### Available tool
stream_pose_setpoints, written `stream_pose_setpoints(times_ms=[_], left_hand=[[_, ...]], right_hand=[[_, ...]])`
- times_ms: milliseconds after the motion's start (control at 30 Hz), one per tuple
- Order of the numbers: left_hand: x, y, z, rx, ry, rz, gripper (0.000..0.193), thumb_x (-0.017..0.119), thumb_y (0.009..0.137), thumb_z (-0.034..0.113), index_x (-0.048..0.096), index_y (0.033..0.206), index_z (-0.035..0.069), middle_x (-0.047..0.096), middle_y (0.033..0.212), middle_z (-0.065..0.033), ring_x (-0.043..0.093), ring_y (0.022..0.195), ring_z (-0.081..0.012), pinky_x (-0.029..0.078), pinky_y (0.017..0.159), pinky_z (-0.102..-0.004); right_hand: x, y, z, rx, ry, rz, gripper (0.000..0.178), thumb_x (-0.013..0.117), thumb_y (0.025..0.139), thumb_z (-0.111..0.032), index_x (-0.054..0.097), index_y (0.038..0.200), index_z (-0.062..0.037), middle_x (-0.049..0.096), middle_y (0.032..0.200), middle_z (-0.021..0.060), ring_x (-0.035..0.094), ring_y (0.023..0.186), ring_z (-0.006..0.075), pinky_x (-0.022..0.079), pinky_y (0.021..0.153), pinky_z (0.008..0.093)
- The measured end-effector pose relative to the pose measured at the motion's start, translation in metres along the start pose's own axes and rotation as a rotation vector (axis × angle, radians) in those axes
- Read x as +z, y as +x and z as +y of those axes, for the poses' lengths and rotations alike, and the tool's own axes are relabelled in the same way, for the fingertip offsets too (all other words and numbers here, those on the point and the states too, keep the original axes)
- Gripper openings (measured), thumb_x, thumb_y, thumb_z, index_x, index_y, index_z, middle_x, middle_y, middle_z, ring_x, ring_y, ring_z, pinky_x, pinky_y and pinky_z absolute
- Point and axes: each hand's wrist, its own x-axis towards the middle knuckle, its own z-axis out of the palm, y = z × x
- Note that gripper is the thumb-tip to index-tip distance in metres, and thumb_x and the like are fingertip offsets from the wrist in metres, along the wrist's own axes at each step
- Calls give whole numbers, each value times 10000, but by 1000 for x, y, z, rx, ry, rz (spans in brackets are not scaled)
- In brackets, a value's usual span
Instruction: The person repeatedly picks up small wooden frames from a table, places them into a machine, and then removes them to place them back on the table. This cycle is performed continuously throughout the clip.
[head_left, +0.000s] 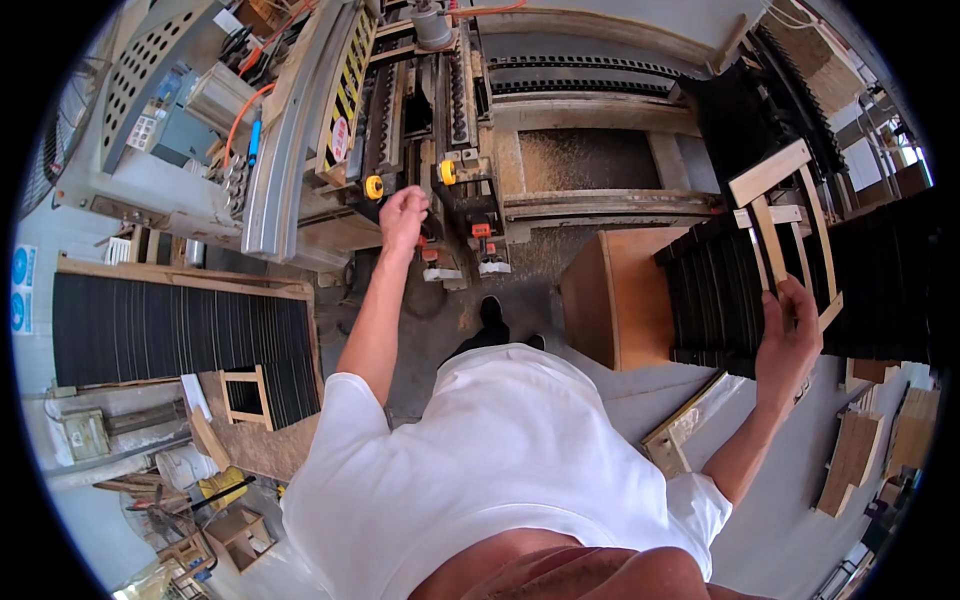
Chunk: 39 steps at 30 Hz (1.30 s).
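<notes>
Nearest you, your right hand (790,335) is closed around the lower rail of a small wooden frame (785,215), a ladder-like piece with a broad top slat, which you hold upright above the stack of black panels (720,300) on the wooden box (610,295) at your right. The frame is off any surface and well apart from the machine, so by the look of it this piece has yet to go in. Your left hand (403,215) reaches further ahead to the front edge of the drilling machine (440,120), fingers curled in a closed fist at the clamps beside the yellow knob (374,186); whether it grips a lever or only rests there, you cannot tell from here. Off to your left, a second wooden frame (245,395) lies at the near corner of a long pallet of black panels (180,330), which suggests at least one piece is already set aside. Sawdust covers the machine bed (585,160) beyond.
</notes>
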Motion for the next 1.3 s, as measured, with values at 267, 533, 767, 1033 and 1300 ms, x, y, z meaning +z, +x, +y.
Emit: stream_pose_setpoints(times_ms=[267, 533, 767, 1033, 1300], left_hand=[[37, 157, 45, -110, -263, -25, 427, 540, 982, 329, 546, 1213, -30, 637, 1138, -133, 656, 968, -221, 550, 828, -341], [70, 306, 57, -250, -475, -51, 705, 526, 965, 458, 335, 1395, -67, 486, 1330, -215, 560, 1152, -333, 516, 943, -439], [89, 385, 58, -304, -674, 83, 733, 562, 941, 456, 290, 1409, -38, 421, 1345, -223, 498, 1210, -332, 504, 954, -495], [95, 384, 31, -275, -739, 161, 272, 446, 940, 70, 510, 1192, -10, 629, 1099, -159, 642, 1003, -298, 558, 871, -459], [77, 386, 47, -336, -757, 29, 622, 620, 922, 370, 354, 1381, 46, 408, 1367, -220, 463, 1226, -390, 438, 997, -537]], right_hand=[[44, 12, -61, -220, -9, -85, 256, 704, 741, 99, 616, 949, -22, 679, 1045, 129, 625, 828, 248, 516, 720, 314], [103, 31, -108, -153, -46, -263, 243, 706, 723, 81, 614, 922, -22, 684, 1035, 129, 635, 903, 297, 512, 774, 355], [158, 50, -139, -164, -48, -391, 241, 712, 700, 72, 617, 894, -34, 685, 966, 109, 621, 806, 280, 514, 698, 349], [246, 102, -150, -306, -9, -512, 213, 707, 728, -3, 622, 915, -57, 652, 826, 78, 612, 814, 283, 489, 727, 379], [328, 135, -165, -497, 72, -621, 215, 722, 738, -44, 639, 934, -76, 655, 815, 86, 615, 807, 294, 497, 728, 386]])
